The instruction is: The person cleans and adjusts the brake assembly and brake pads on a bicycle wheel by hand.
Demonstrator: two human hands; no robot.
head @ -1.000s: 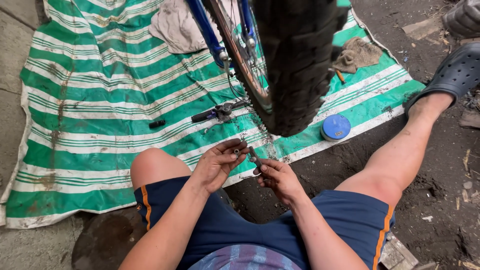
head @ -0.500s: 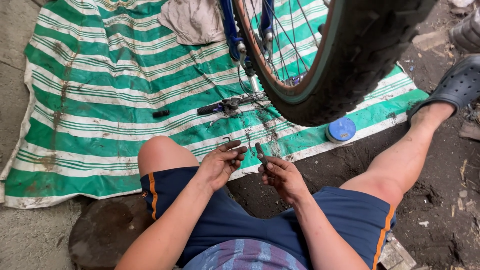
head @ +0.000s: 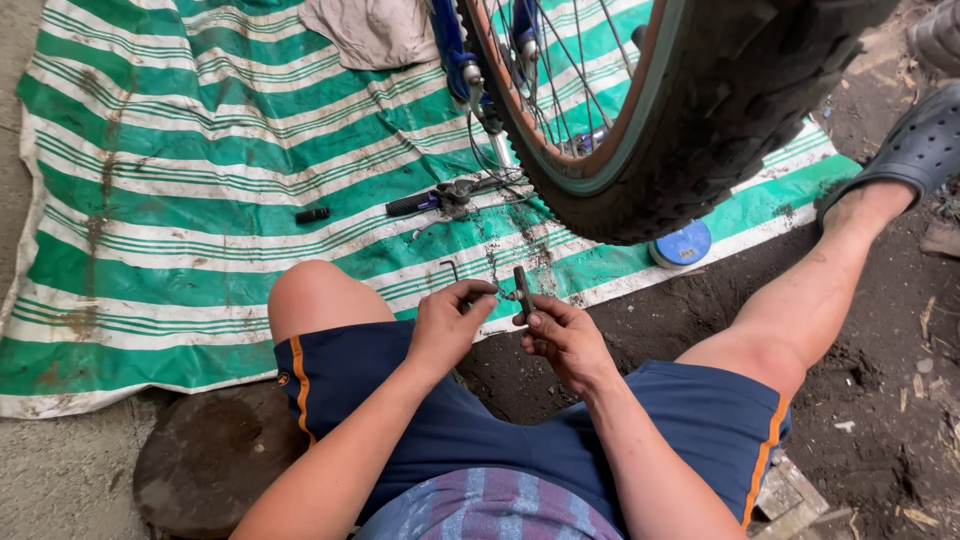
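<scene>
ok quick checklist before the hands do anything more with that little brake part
1. Part held firmly: ok. The right hand grips the small dark brake arm upright.
2. Other hand on it: ok. The left hand pinches a small piece at the arm's side.
3. What that small piece is: cannot tell, too small.
4. Room under the wheel: ok. The knobby tyre hangs above and beyond the hands, not touching them.
5. Loose bits on the striped tarp: ok. The black grip and blue round tin lie apart from the hands.
</scene>
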